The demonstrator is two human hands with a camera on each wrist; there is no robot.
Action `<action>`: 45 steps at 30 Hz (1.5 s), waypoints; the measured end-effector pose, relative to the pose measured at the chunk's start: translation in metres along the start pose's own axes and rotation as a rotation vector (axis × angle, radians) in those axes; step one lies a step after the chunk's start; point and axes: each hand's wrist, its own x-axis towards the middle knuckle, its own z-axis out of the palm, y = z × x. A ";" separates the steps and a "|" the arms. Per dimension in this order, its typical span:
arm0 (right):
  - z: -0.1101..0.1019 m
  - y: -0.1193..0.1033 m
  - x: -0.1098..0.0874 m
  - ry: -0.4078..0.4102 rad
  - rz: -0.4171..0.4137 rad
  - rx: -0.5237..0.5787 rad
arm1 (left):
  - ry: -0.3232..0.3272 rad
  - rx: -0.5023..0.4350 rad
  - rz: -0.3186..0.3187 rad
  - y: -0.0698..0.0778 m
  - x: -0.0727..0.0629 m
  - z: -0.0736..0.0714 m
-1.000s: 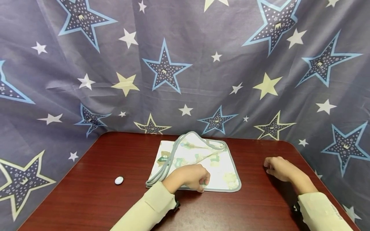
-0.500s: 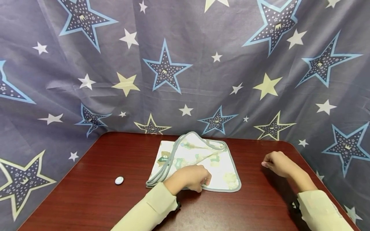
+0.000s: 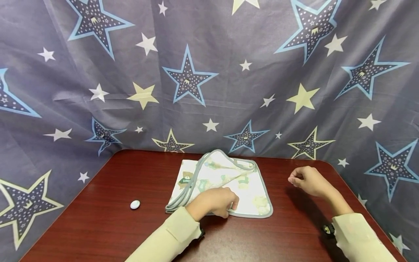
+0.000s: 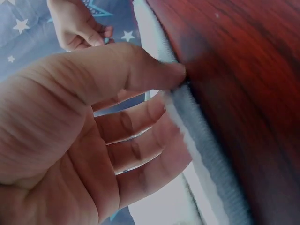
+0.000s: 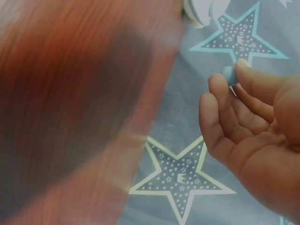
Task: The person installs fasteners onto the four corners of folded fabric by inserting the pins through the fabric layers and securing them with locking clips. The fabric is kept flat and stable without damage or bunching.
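A folded white cloth (image 3: 243,193) with grey binding and a bear print lies on the table in the head view, its layers bunched at the left. At its front edge my left hand (image 3: 216,201) pinches the binding between thumb and fingers. The left wrist view has the thumb of that hand (image 4: 117,75) right at the grey edge (image 4: 206,126). Farther right, my right hand (image 3: 311,181) hangs over the table, apart from the cloth. Between the thumb and index fingertip of this hand (image 5: 248,117) sits a small light-blue rounded piece (image 5: 229,75).
A small white oval object (image 3: 135,204) lies on the left part of the dark red wooden table (image 3: 108,225). Behind and on both sides hangs a grey curtain (image 3: 226,105) printed with stars, close to the table's edges.
My right hand has risen and moved left toward the cloth, and its thumb and index finger now show more clearly. The left hand has barely shifted at the cloth's front edge.
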 end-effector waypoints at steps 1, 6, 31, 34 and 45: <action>0.000 -0.002 0.001 -0.001 -0.007 0.006 | -0.002 0.008 -0.005 0.001 -0.001 -0.001; 0.005 -0.014 0.006 -0.039 -0.021 0.054 | 0.005 0.031 -0.023 0.002 -0.002 0.000; 0.030 -0.091 0.014 -0.123 -0.246 0.139 | 0.175 -0.549 0.022 -0.041 0.003 -0.003; 0.034 -0.103 0.012 -0.120 -0.293 0.151 | 0.212 -0.639 -0.029 -0.044 0.003 -0.004; 0.054 -0.136 0.008 -0.006 -0.542 0.100 | 0.265 -0.930 -0.159 -0.048 0.004 -0.005</action>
